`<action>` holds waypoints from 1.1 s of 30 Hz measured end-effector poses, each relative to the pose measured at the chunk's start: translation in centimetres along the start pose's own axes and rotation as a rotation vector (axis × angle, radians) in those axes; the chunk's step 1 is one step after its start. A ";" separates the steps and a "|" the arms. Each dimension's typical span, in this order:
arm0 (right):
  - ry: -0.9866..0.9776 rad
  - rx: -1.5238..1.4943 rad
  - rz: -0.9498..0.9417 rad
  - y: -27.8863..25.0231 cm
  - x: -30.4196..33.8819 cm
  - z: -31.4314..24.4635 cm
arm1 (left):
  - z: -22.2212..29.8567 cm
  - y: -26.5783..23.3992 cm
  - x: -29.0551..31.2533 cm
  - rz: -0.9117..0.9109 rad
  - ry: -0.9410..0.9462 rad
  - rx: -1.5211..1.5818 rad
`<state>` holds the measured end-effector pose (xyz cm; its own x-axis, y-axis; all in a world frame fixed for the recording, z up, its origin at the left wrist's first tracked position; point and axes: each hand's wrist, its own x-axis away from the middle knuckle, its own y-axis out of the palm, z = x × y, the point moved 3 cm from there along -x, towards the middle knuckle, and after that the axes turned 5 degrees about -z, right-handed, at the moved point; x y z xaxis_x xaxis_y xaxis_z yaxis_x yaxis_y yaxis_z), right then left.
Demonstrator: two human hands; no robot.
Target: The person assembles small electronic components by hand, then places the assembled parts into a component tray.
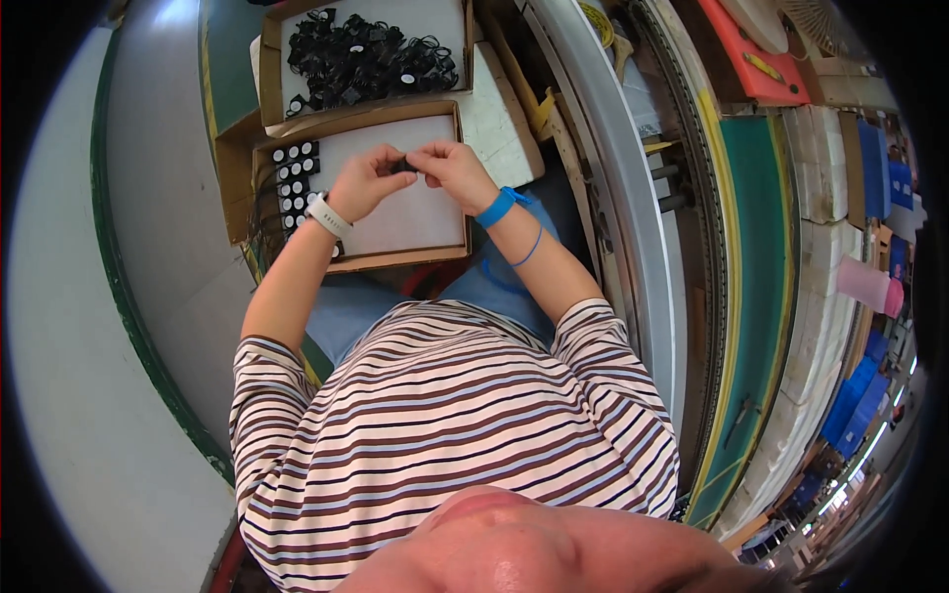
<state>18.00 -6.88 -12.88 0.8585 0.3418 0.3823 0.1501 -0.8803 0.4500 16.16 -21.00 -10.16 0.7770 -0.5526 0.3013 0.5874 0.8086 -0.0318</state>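
Fingertips of both hands are pressed together around a small black part point(403, 165), which is pinched between them above the white foam sheet of the nearer cardboard tray point(395, 259). The left hand point(368, 181) is closed narrowly on the part's left end, with the fingers curled inward, and a white wristwatch point(327, 215) is worn on that wrist. The right hand point(453, 170) is likewise closed on the part's right end (only a sliver of the black piece can be seen between the fingers, so its exact shape cannot be told). A blue wristband point(501, 206) is worn on the right wrist, and a thinner blue loop point(530, 249) is seen further up the forearm. At the left edge of the nearer tray, small black parts with white round centres point(295, 178) are set out in neat rows, just beside the left wrist. Beyond this tray, a second cardboard tray point(269, 59) is placed, and a loose heap of similar black parts point(368, 57) is held in it. Both trays are rested on a pale work surface point(158, 227) edged in green. To the right, a long metal rail point(613, 198) is run alongside the trays, and a green belt with a yellow edge point(756, 257) is seen past it. A striped shirt point(445, 415) is worn by the person.
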 end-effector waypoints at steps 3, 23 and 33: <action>-0.034 -0.248 0.227 -0.3 -0.4 -0.5 | 1.6 -2.6 -4.0 0.065 0.068 -0.354; -0.495 1.333 -0.143 10.9 -5.1 9.7 | 2.7 -8.9 -13.3 0.599 0.445 -1.216; -0.874 1.310 -0.074 10.5 -2.1 3.1 | -0.1 -9.1 4.2 0.176 -0.029 -0.541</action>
<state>19.25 -17.83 -11.48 0.7671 0.5151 -0.3823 0.1084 -0.6915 -0.7142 14.11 -30.70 -8.66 0.8716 -0.4068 0.2735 0.4879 0.6652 -0.5652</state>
